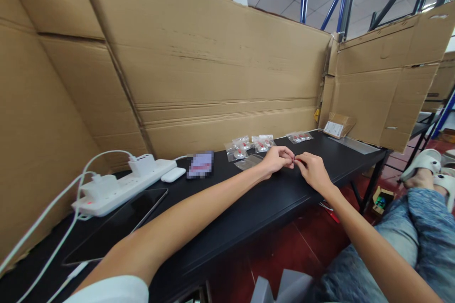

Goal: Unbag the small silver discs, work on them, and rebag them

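Observation:
Over the black table (227,218), my left hand (278,159) and my right hand (312,169) meet fingertip to fingertip. Both are closed in a pinch around something small and dark between them, too small to name. Just left of my left hand lies a flat clear plastic bag (248,162). Behind it are small clear packets (239,147) holding round whitish pieces with red marks. More such packets (263,143) lie beside them, and another group (299,137) sits farther right, beyond my hands.
At left are a white power strip (124,184) with plugs and cables, a dark tablet (121,225), a white case (173,174) and a phone (200,164). Cardboard walls (227,66) enclose the back and sides. A brown parcel (337,126) stands at the far right end.

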### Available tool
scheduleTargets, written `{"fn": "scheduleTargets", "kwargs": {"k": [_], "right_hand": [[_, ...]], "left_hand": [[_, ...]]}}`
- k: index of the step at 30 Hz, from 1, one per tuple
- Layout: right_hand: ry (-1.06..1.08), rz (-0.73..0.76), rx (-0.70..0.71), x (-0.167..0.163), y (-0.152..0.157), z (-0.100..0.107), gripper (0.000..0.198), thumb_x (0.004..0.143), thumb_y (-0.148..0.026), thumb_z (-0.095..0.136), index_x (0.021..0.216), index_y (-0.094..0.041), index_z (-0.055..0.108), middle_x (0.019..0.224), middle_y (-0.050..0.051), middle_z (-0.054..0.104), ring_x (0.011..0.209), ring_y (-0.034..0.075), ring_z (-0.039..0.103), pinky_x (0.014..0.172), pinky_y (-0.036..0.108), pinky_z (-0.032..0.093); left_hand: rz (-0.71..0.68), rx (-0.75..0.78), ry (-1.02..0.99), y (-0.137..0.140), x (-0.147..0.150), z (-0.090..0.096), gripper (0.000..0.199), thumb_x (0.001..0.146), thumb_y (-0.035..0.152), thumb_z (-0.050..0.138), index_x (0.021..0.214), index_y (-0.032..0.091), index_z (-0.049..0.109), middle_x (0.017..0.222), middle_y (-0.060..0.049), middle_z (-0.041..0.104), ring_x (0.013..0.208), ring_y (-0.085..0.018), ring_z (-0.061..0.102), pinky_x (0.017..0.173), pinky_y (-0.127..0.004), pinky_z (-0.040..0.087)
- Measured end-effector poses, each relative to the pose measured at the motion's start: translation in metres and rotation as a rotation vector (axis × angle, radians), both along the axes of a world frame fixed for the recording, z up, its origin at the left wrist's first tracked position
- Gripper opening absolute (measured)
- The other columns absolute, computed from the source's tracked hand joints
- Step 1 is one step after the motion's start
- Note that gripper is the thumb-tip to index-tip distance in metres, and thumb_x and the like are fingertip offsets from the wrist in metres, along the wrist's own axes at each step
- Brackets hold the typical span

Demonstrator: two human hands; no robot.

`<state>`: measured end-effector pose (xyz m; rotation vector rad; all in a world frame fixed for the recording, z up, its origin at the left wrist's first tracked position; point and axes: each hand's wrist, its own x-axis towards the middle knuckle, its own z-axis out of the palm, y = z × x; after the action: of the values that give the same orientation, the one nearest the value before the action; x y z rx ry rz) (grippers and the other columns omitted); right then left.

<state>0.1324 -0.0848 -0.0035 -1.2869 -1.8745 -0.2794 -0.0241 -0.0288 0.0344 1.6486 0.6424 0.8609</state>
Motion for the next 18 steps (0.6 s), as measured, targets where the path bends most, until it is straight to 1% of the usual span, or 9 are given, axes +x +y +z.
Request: {"fn": "scheduleTargets", "kwargs": {"k": [5,7,8,9,11,12,15,16,18], "right_hand": [[0.097,0.062,0.013,-0.002,-0.001,0.001,0.018,0.089,-0.020,0.051,0.087,-0.020,0.069,0.080,0.005,0.066,0.070,0.017,0.060,0.070,0.029,0.046],[0.195,0.106,0.009,-0.002,0.001,0.003,0.015,0.087,-0.024,0.054,0.088,-0.019,0.068,0.083,0.006,0.066,0.071,0.016,0.060,0.070,0.030,0.048],[0.267,0.127,0.004,-0.002,0.002,0.003,0.015,0.085,-0.028,0.057,0.092,-0.019,0.068,0.087,0.007,0.067,0.073,0.017,0.061,0.070,0.030,0.050],[0.352,0.150,-0.012,-0.001,0.004,0.003,0.019,0.083,-0.031,0.061,0.097,-0.019,0.067,0.093,0.008,0.067,0.076,0.017,0.062,0.069,0.030,0.052],[0.533,0.220,-0.109,0.000,0.008,0.004,0.034,0.077,-0.037,0.068,0.106,-0.018,0.063,0.098,0.009,0.067,0.078,0.018,0.064,0.066,0.030,0.054],[0.613,0.271,-0.185,0.001,0.010,0.004,0.039,0.075,-0.039,0.070,0.107,-0.018,0.062,0.094,0.008,0.067,0.075,0.018,0.065,0.064,0.030,0.054],[0.780,0.440,-0.403,0.002,0.013,0.004,0.037,0.072,-0.042,0.073,0.096,-0.016,0.062,0.075,0.003,0.066,0.059,0.015,0.063,0.056,0.029,0.052],[0.824,0.487,-0.453,0.003,0.012,0.005,0.036,0.071,-0.042,0.074,0.093,-0.016,0.062,0.073,0.002,0.065,0.055,0.014,0.062,0.054,0.028,0.051],[0.907,0.562,-0.540,0.004,0.009,0.008,0.037,0.069,-0.041,0.076,0.092,-0.016,0.061,0.073,0.002,0.066,0.054,0.014,0.062,0.053,0.028,0.051]], "left_hand": [[0.002,0.007,0.014,0.003,0.001,0.000,0.018,0.065,-0.005,0.061,0.070,0.011,0.058,0.057,0.000,0.063,0.056,-0.011,0.064,0.064,-0.025,0.053],[-0.004,0.010,0.017,0.005,0.002,-0.001,0.019,0.065,-0.005,0.060,0.070,0.012,0.056,0.056,0.001,0.062,0.056,-0.011,0.064,0.063,-0.024,0.051],[-0.008,0.013,0.019,0.006,0.001,-0.001,0.019,0.065,-0.005,0.060,0.070,0.013,0.055,0.056,0.001,0.062,0.057,-0.011,0.063,0.062,-0.023,0.050],[-0.017,0.017,0.024,0.007,0.001,-0.002,0.019,0.066,-0.005,0.060,0.070,0.013,0.054,0.057,0.001,0.061,0.057,-0.010,0.063,0.061,-0.022,0.049],[-0.040,0.031,0.045,0.008,0.001,-0.002,0.018,0.067,-0.004,0.058,0.070,0.013,0.053,0.057,0.001,0.061,0.056,-0.010,0.062,0.059,-0.021,0.047],[-0.049,0.043,0.060,0.008,0.000,-0.002,0.018,0.068,-0.004,0.056,0.070,0.014,0.053,0.057,0.001,0.061,0.054,-0.010,0.061,0.057,-0.020,0.046],[-0.055,0.074,0.106,0.008,0.001,-0.002,0.018,0.068,-0.003,0.052,0.070,0.014,0.051,0.053,0.003,0.057,0.047,-0.007,0.054,0.050,-0.018,0.040],[-0.054,0.077,0.117,0.009,0.002,-0.003,0.018,0.069,-0.003,0.051,0.070,0.015,0.051,0.051,0.004,0.056,0.045,-0.007,0.051,0.048,-0.018,0.038],[-0.052,0.076,0.129,0.012,0.002,-0.004,0.017,0.069,-0.002,0.050,0.070,0.015,0.050,0.050,0.005,0.053,0.043,-0.006,0.047,0.045,-0.017,0.035]]}}
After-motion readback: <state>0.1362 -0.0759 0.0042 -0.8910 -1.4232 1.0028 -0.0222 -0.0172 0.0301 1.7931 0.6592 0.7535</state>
